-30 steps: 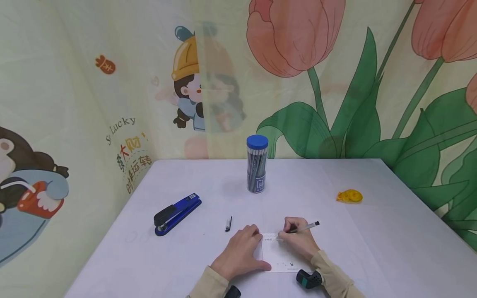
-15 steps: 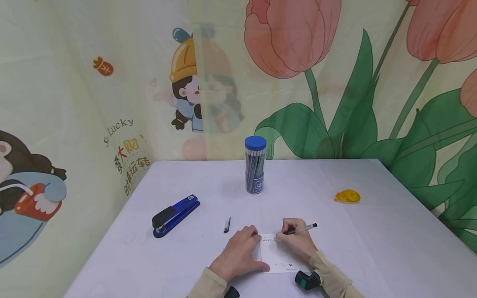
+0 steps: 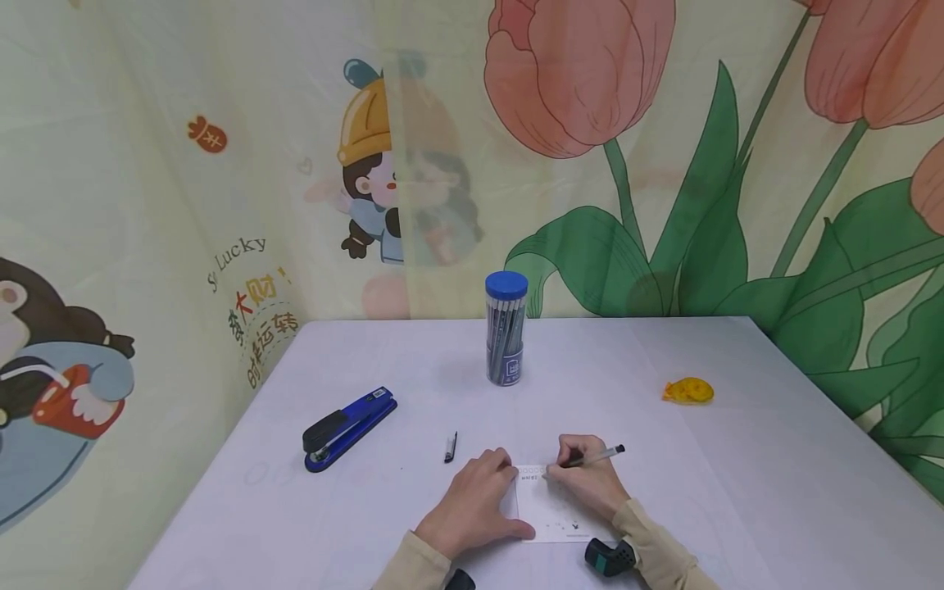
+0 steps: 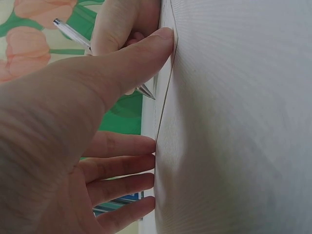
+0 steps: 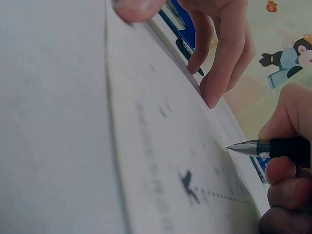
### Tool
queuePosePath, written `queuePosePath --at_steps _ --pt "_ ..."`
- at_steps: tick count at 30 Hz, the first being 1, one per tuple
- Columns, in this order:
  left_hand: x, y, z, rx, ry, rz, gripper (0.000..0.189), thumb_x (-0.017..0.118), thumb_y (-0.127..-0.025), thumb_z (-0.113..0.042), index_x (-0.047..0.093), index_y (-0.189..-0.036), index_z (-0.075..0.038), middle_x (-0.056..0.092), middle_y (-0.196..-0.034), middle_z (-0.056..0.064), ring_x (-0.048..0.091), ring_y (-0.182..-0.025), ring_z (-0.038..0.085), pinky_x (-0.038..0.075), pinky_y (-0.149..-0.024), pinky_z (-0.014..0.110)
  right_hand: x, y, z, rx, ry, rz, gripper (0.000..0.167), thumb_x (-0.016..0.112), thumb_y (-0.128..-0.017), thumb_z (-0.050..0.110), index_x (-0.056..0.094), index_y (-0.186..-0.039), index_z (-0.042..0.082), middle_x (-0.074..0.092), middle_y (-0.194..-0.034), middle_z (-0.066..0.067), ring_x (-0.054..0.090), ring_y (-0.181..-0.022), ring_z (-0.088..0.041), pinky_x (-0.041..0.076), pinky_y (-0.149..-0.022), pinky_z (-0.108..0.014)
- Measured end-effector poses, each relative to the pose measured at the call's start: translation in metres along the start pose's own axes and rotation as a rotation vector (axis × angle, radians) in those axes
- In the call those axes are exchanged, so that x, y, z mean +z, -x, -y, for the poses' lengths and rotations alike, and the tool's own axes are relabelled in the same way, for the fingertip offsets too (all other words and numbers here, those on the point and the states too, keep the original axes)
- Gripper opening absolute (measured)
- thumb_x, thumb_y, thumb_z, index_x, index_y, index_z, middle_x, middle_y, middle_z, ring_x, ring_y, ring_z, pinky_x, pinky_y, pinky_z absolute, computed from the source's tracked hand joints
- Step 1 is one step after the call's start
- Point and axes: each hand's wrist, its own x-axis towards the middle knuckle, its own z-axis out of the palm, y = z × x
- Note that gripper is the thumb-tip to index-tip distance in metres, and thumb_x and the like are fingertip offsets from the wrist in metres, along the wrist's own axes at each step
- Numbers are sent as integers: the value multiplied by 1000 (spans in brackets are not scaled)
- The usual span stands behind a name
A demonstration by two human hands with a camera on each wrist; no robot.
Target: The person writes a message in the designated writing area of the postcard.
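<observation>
A white tabletop (image 3: 295, 524) is seen, on which the other things are set. Near its far edge a clear tub (image 3: 506, 360) is stood upright; it is capped by a blue lid (image 3: 506, 285), and inside it many thin grey pencils (image 3: 505, 324) (so they appear to be) are kept. At the left a blue stapler (image 3: 350, 428) is laid; whether staples are contained cannot be told.

The left hand (image 3: 475, 504) is spread, its fingers nearly straight, and nothing is gripped; the paper (image 3: 546, 512) is only pressed along its edge. The right hand (image 3: 593, 479) is curled, and by it the pen (image 3: 601, 456) is pinched. Between both hands the paper is laid flat. If its edge were pressed too lightly, the paper could be shifted and the marks spoiled; smearing could be caused if wet ink were rubbed. The pen's tip is held at the paper, though contact cannot be confirmed.

Farther right a yellow object (image 3: 689, 391) is placed. Smallest, a pen cap (image 3: 451, 448) is seen beyond the left hand; if knocked, it could be lost.
</observation>
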Motion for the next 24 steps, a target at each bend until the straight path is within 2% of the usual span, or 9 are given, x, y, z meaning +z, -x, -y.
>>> queuePosePath --at_steps 8,24 --pt "0 -1 0 -5 4 4 68 81 -65 -56 70 -109 -5 53 -101 -4 47 -89 9 43 -79 23 -2 -1 -3 -15 -38 15 27 63 -64 -13 46 -59 7 48 -58 -2 45 -58 -9 34 -60 -20" --pt "1 -1 0 -3 -4 7 68 81 -66 -57 70 -108 -5 54 -101 -4 48 -91 9 44 -81 24 -3 1 -1 -16 -41 16 27 64 -65 -13 46 -59 7 49 -60 -3 46 -61 -10 35 -63 -21"
